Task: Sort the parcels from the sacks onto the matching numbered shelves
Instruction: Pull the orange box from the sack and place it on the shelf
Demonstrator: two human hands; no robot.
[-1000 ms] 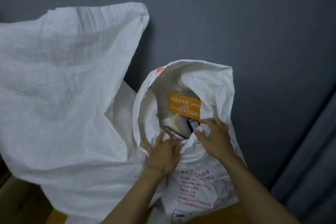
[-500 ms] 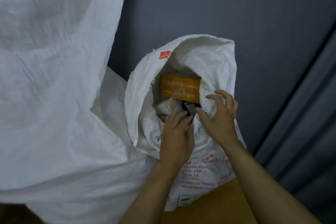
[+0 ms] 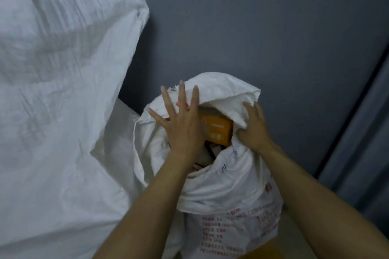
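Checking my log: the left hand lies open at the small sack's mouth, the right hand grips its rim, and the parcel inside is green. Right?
Only the colour is wrong: in the head view the parcel in the small sack is orange. The left hand lies open; the right hand grips the rim.

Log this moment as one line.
left hand: flat on sack | right hand: grips sack rim | orange parcel: inside sack

Parcel depot or storeroom, bulging white woven sacks (image 3: 63, 101), bare grey wall (image 3: 252, 17)
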